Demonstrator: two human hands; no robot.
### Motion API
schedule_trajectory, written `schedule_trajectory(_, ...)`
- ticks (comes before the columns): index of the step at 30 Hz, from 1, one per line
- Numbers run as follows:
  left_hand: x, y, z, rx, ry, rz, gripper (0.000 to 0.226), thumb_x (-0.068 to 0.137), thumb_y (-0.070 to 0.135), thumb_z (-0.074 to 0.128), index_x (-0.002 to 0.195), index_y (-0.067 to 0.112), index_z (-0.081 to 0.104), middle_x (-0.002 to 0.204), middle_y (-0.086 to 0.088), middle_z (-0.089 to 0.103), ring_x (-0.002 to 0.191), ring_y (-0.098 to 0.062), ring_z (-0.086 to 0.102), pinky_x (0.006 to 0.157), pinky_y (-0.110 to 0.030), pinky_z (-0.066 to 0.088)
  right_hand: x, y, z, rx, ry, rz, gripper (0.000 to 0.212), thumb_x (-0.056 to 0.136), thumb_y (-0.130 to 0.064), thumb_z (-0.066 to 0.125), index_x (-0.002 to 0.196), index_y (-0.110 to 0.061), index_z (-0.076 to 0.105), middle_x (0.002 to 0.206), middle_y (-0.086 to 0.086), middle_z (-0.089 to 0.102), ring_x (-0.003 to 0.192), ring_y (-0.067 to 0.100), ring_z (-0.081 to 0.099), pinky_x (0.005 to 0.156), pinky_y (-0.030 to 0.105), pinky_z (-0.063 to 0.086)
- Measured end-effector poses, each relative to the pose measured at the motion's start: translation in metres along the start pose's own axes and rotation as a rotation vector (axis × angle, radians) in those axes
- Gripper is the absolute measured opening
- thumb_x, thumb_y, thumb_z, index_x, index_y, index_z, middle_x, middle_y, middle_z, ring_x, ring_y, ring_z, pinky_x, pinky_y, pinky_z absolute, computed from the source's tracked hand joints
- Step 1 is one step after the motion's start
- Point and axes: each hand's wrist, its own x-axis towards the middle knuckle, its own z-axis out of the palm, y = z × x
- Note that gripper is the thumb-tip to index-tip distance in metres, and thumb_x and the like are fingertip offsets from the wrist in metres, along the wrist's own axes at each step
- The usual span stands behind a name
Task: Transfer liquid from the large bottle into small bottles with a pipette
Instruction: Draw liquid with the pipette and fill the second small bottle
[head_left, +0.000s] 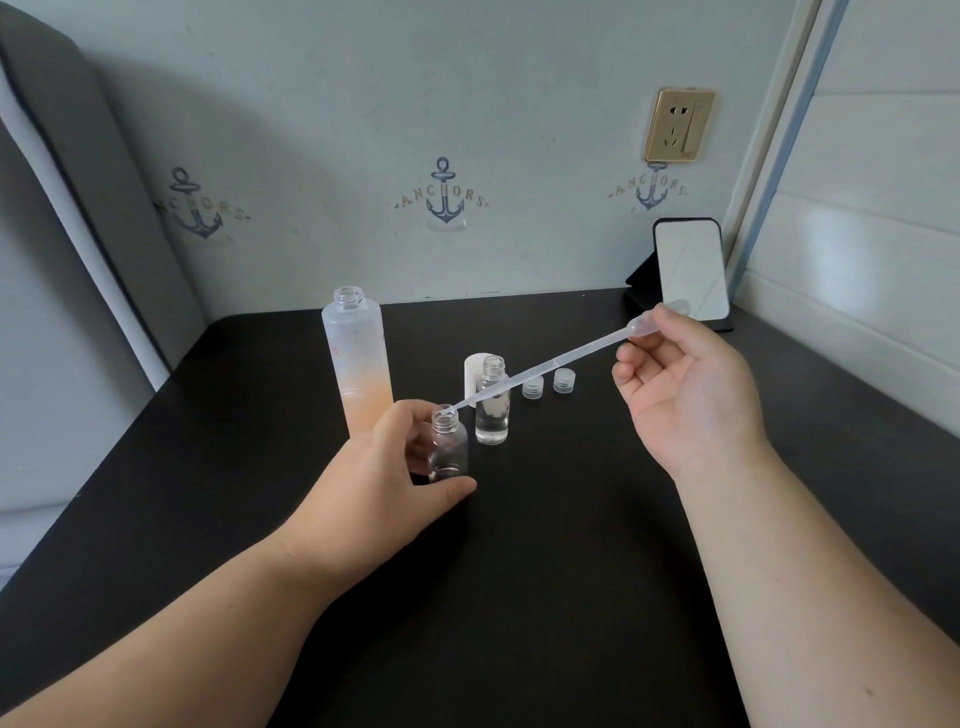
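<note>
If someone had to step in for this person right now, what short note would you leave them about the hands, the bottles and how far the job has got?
Left hand: grips the small bottle on the table, steadying it.
Right hand: pinches the bulb end of the pipette; its tip sits at that bottle's open mouth.
Large bottle: uncapped, upright behind the left hand.
Second small bottle: open, upright, some clear liquid at the bottom, just right of the held one.
Two small caps lie behind, off the bottles.
Done: second bottle partly filled.
Left: the held bottle looks almost empty; fill it, then probably cap everything.
</note>
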Motion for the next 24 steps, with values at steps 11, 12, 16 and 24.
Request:
schedule_trajectory(11,-0.0015,-0.0027,-0.0034,0.057,0.035,0.037,0.049,0.080,0.040,0.082,0.122,0.048,0.057,0.103,0.024,0.067,0.100,0.009,0.061,0.077,-0.004,0.046,0.0010,-0.0009,-0.0011,0.022,-0.021,-0.040,0.026,0.090,-0.015,0.065,0.066,-0.013,0.073,0.075,0.001,0.067,0.062,0.015,0.058,0.060,0.024,0.048)
schedule_trajectory(12,-0.0017,-0.0025,-0.0033,0.059,0.032,0.039,0.049,0.080,0.040,0.082,0.123,0.048,0.058,0.103,0.024,0.067,0.100,0.009,0.061,0.078,-0.005,0.046,0.0012,-0.0010,-0.0012,0.026,-0.020,-0.039,0.025,0.090,-0.015,0.065,0.066,-0.013,0.072,0.075,0.001,0.067,0.062,0.015,0.058,0.059,0.024,0.048)
schedule_trajectory(16,-0.0014,-0.0017,-0.0037,0.059,0.034,0.051,0.050,0.080,0.040,0.082,0.121,0.051,0.056,0.101,0.026,0.066,0.101,0.012,0.059,0.076,0.000,0.044,0.0019,-0.0008,-0.0009,0.026,-0.008,-0.034,0.023,0.090,-0.016,0.066,0.068,-0.014,0.072,0.075,0.001,0.067,0.060,0.015,0.056,0.057,0.024,0.047)
schedule_trajectory(24,0.0000,-0.0020,-0.0040,0.045,0.035,0.066,0.049,0.079,0.040,0.082,0.111,0.061,0.053,0.100,0.034,0.065,0.100,0.015,0.058,0.075,0.003,0.041,0.0034,0.0002,-0.0011,0.014,0.004,-0.029,0.028,0.092,-0.012,0.065,0.066,-0.016,0.074,0.074,-0.001,0.067,0.059,0.011,0.054,0.058,0.021,0.046)
